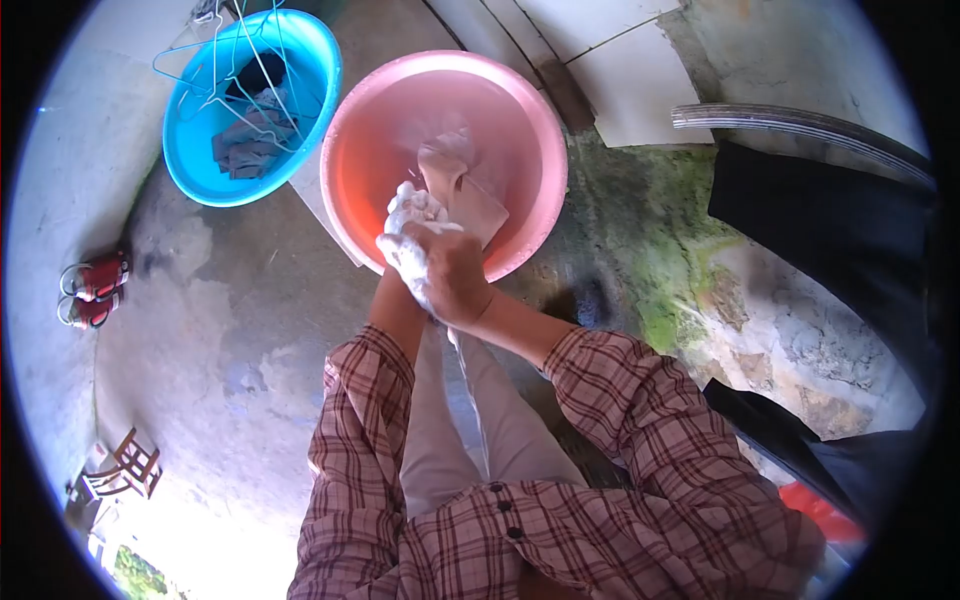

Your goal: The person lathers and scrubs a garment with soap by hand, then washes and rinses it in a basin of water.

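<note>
My right hand [455, 275] is closed, its fingers wrapped round a white, foam-covered bundle, apparently cloth, over the near rim of the pink basin [552, 150]. My left hand [412, 210] is pressed against it, thick with suds; its fingers look curled, but foam and my right hand hide most of them. Just beyond my hands, a beige cloth [480, 208] lies partly sunk in the basin's cloudy water. Whether this cloth joins the foamy bundle is hard to tell.
A blue basin [180, 155] at the upper left holds grey clothes [250, 140] and several wire hangers [215, 75]. Red shoes [95, 290] and a wooden chair [135, 465] stand at the left. Black cloth [800, 220] hangs at the right. The concrete floor is mossy in places.
</note>
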The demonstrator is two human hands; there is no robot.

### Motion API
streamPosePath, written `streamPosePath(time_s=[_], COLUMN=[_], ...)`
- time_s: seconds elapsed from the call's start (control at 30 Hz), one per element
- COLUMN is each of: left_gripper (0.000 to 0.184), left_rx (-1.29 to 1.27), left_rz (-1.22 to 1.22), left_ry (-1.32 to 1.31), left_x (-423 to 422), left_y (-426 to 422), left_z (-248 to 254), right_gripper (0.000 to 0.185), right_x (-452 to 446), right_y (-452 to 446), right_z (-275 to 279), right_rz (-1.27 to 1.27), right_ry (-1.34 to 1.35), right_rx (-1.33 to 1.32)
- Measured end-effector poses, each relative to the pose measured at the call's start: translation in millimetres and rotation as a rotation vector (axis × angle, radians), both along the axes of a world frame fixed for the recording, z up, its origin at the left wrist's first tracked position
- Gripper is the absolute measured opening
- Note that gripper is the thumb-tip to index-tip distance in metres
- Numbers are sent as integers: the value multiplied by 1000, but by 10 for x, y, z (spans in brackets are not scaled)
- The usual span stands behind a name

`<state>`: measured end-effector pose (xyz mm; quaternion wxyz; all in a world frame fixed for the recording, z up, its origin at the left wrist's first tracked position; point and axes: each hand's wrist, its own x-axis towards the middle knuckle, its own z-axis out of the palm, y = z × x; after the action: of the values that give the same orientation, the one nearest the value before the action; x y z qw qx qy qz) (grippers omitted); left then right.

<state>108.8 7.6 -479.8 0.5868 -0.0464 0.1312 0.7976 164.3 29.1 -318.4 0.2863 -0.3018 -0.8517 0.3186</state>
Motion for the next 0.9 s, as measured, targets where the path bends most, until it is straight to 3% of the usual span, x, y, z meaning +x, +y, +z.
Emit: streamPosePath(time_s=[0.07,0.1,0.13,0.17,0.23,0.33,0.37,0.4,0.43,0.47,0.5,0.53,0.57,0.6,0.7,0.77,0.87,0.9], left_gripper=[20,23,26,29,35,38,43,45,45,44,43,41,39,39,39,37,36,35], left_rx=[-179,-299,-417,-412,-405,-475,-288,-463,-330,-361,-386,-298,-313,-325,-331,-368,-518,-509], left_rz=[-76,-139,-196,-258,-353,-376,-498,-613,-606,-472,-340,-413,-329,-245,-153,-135,-107,-126], left_ry=[-13,-66,-116,-129,-144,243,435,591,555,543,538,583,497,410,313,276,486,364], left_x=[47,68,62,50,12,-68,-168,-299,-425,-435,-447,-585,-592,-585,-590,-574,-439,-382], left_y=[31,65,101,107,113,-149,-102,-65,-73,-80,-65,-39,-19,4,46,50,75,112], left_z=[358,805,1113,1266,1421,926,752,1057,1022,1013,1070,1259,1278,1297,1337,1228,1095,1248], right_gripper=[12,15,22,25,20,15,24,21,20,21,23,25,28,28,20,21,13,12], right_x=[-10,65,117,151,160,307,167,182,256,325,379,436,499,465,565,619,564,484], right_y=[198,392,589,755,999,1262,1270,1279,1303,1360,1420,1469,1493,1490,1474,1458,1251,1169], right_z=[-163,-94,-378,-447,-508,-664,-208,-34,92,58,-53,-182,-313,-301,-11,-47,-84,-57], right_rz=[-132,-95,-127,-153,-174,-65,-233,-149,-62,27,111,184,222,228,79,-21,-144,-154], right_ry=[46,-3,-51,-49,-135,477,65,105,145,4,-195,-375,-500,-554,-519,-178,495,676], right_rx=[30,118,167,6,103,-820,-813,-960,-1108,-1105,-1013,-895,-780,-519,-730,-1011,-1303,-1409])
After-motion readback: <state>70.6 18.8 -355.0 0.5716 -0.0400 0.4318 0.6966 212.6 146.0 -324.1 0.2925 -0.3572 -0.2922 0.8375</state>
